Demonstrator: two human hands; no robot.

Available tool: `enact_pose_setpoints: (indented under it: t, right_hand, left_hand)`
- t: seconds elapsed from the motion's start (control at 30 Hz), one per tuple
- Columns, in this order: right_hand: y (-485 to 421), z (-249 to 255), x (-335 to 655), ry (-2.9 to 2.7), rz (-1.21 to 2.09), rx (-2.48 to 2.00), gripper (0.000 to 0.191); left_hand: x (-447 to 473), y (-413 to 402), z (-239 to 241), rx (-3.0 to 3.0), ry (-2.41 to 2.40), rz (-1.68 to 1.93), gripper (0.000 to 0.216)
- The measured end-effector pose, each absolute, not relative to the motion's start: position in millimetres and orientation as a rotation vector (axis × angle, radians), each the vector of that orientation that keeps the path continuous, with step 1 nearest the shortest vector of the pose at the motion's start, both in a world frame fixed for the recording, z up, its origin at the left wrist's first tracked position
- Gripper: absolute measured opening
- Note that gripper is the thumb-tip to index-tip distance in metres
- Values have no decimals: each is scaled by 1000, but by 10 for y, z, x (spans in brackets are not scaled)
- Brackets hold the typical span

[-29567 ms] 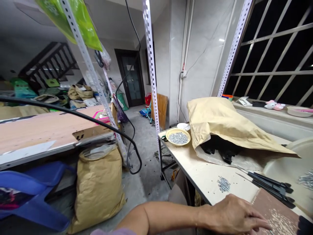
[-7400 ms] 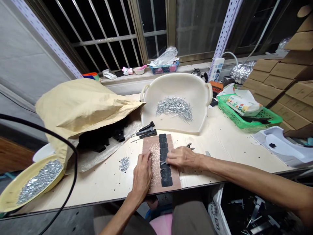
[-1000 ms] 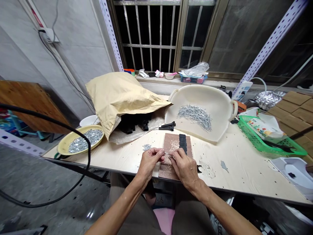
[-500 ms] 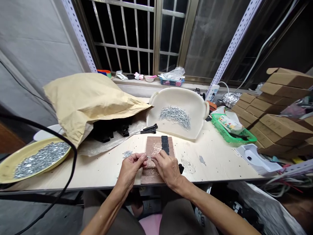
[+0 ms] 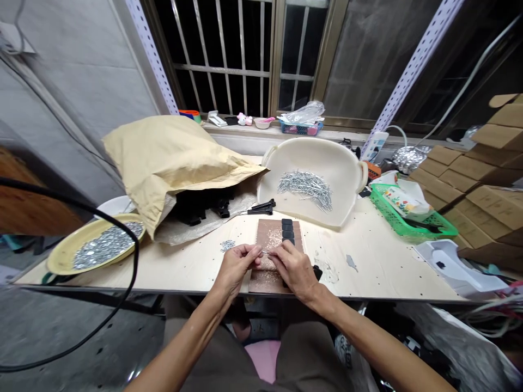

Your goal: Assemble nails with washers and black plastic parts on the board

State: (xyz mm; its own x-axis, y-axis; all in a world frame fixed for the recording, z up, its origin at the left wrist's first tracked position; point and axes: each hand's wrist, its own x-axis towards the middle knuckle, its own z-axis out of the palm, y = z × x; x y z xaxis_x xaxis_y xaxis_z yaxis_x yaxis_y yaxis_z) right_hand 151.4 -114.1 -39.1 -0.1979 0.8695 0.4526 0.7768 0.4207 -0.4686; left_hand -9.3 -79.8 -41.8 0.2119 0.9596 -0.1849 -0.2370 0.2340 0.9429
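Note:
My left hand [image 5: 238,267] and my right hand [image 5: 295,272] meet fingertip to fingertip above a brown board [image 5: 267,226] at the table's front edge. Between them runs a thin metal pin [image 5: 265,252], pinched by both hands; whether it is a nail or a screw is too small to tell. Several black rounded plastic pieces [image 5: 287,229] stand in a row on the board, beside light crumbs scattered over it. Left of the board lies a little heap of small metal parts [image 5: 227,245]. My right hand partly hides another black piece [image 5: 317,271].
A white basin [image 5: 347,179] holds many thin metal pins [image 5: 306,186]. At left, a yellow dish [image 5: 61,260] holds flat metal washers [image 5: 108,245], and a paper sack [image 5: 171,152] spills black parts. To the right are a green basket [image 5: 388,218] and cardboard boxes [image 5: 474,212].
The view has swung a little to the left, so everything appears further right. Both hands keep their pinch on the pin, with only slight finger movement.

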Motion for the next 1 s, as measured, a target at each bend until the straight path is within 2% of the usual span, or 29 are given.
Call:
enact_pose_setpoints:
  t: [0.17,0.23,0.3,0.43,0.57,0.73,0.83,1.0]
  right_hand:
    - [-1111,-428,1587,-1899,460,-1335,18]
    - [-1097,-426,1644,-1885,474,-1331,18]
    - [-1074,-413,1735,-1899,429,-1338,16]
    - [-952,-393,2013,-1915,262,-1418,16]
    - [-676,-424,2283,-1994,71,-1556,17]
    - [-244,-482,2466,-2176,-15,-1571,21]
    - [-248,-536,2503,-2311,-39,-1472,25]
    - [-580,-580,2498,-2621,-43,-1025,27]
  left_hand:
    - [-21,-843,-441,1023,1026,1025,33]
    - [3,-845,-442,1018,1015,1007,32]
    - [17,-835,-438,1017,1017,994,35]
    - [28,-825,-432,1114,1081,1048,56]
    - [63,-889,-492,1517,1200,1081,48]
    - [155,-970,-643,2000,1331,965,45]
    - [202,-973,-714,2110,1426,925,44]
    - [235,-955,-766,2189,1469,950,41]
